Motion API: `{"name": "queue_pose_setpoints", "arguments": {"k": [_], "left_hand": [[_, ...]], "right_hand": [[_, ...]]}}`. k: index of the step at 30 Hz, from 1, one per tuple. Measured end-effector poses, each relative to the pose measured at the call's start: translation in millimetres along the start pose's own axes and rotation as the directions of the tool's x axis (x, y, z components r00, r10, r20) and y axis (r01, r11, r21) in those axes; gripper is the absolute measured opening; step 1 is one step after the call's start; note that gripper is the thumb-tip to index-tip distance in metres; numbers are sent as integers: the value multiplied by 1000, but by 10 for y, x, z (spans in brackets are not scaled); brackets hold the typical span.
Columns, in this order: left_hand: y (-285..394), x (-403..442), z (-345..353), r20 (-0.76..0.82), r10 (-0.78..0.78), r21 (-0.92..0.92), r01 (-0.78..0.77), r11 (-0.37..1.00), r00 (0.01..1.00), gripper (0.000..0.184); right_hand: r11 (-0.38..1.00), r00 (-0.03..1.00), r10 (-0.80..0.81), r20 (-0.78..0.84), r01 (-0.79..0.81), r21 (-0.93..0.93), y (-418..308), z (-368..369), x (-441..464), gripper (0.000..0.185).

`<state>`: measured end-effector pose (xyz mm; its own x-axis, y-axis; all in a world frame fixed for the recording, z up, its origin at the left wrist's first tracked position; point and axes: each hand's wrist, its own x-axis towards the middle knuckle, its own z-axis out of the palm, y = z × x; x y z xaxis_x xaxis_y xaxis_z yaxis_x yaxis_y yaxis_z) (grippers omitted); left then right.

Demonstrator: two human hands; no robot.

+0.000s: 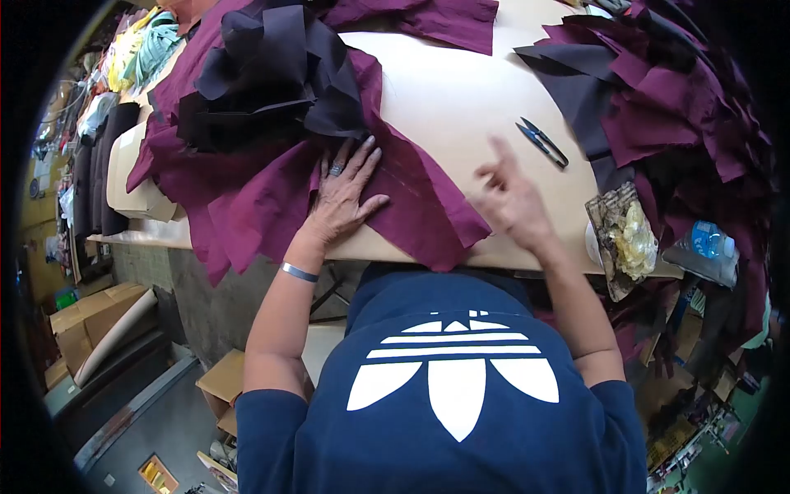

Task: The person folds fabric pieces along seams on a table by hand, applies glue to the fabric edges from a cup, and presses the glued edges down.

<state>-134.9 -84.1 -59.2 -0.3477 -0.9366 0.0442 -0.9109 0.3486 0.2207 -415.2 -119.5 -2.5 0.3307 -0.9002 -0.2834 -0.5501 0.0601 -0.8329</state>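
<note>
My left hand (344, 191) lies flat on maroon fabric (411, 193), fingers spread, with a ring and a metal bracelet showing. Just beyond its fingertips, crumpled black fabric (263, 74) is heaped on top of the maroon cloth. My right hand (514, 202) is raised near the right edge of that cloth, blurred by motion. Its index finger points up and the other fingers are loosely bent, with nothing visible between them. Black thread snips (543, 142) lie on the table beyond my right hand, apart from it.
The pale table (444, 90) curves around in front of me. On the right is a large pile of maroon and black pieces (658, 107). Near it are a crumpled clear-yellow plastic bundle (634, 239) and a water bottle (712, 243). Dark fabric rolls (111, 173) stand at left, above cardboard boxes (99, 321).
</note>
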Motion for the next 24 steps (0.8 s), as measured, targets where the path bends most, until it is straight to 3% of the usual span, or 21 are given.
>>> {"name": "queue_pose_setpoints", "arguments": {"k": [2, 4, 6, 7, 8, 9, 11, 12, 13, 14, 16, 19, 22, 24], "left_hand": [[-40, -3, 18, 3, 27, -29, -27, 999, 1000, 83], [-51, -7, -47, 29, 52, -72, -49, 996, 998, 92], [-73, -30, -118, 114, 62, -91, -52, 994, 992, 94], [-96, -47, -128, 126, 83, -110, -70, 991, 989, 90], [-116, -39, -147, 133, 108, -129, -91, 987, 985, 87], [-98, -23, -168, 68, 141, 0, -142, 990, 988, 72], [-14, 44, -302, 207, -138, -311, 198, 929, 969, 63], [57, 79, -413, 309, -254, -434, 374, 820, 916, 58], [176, 154, -644, 517, -339, -650, 618, 442, 786, 54], [206, 161, -609, 506, -359, -760, 602, 244, 784, 53], [222, 156, -529, 494, -408, -867, 466, -174, 767, 51], [179, 167, -586, 539, -364, -840, 458, -290, 760, 55], [152, 174, -636, 545, -312, -823, 425, -376, 778, 53], [130, 178, -629, 543, -294, -818, 417, -396, 787, 51]], "right_hand": [[964, 950, 168, 264, -101, -248, -261, 135, -33, 76], [991, 947, 48, 317, -4, -137, -288, 162, -1, 78], [903, 936, -343, 76, 306, 302, -151, 197, 77, 78], [818, 956, -279, 90, 188, 543, -274, 131, 132, 80], [780, 960, -271, 71, 176, 600, -390, 77, 187, 79], [688, 963, -222, 151, 45, 724, -477, 28, 230, 79], [476, 970, -219, 103, 14, 879, -536, 36, 380, 79], [374, 971, -236, -30, 119, 920, -493, 95, 497, 79], [391, 972, -219, -83, 165, 905, -389, 123, 617, 80], [506, 990, -106, -95, 135, 852, -338, 123, 676, 77], [725, 984, -117, -131, 175, 666, -189, 184, 713, 77], [712, 990, 16, -138, 85, 697, -66, 364, 665, 79], [750, 991, -41, -127, 115, 651, -123, 497, 593, 79], [703, 982, -146, -124, 191, 685, -89, 554, 618, 74]]}}
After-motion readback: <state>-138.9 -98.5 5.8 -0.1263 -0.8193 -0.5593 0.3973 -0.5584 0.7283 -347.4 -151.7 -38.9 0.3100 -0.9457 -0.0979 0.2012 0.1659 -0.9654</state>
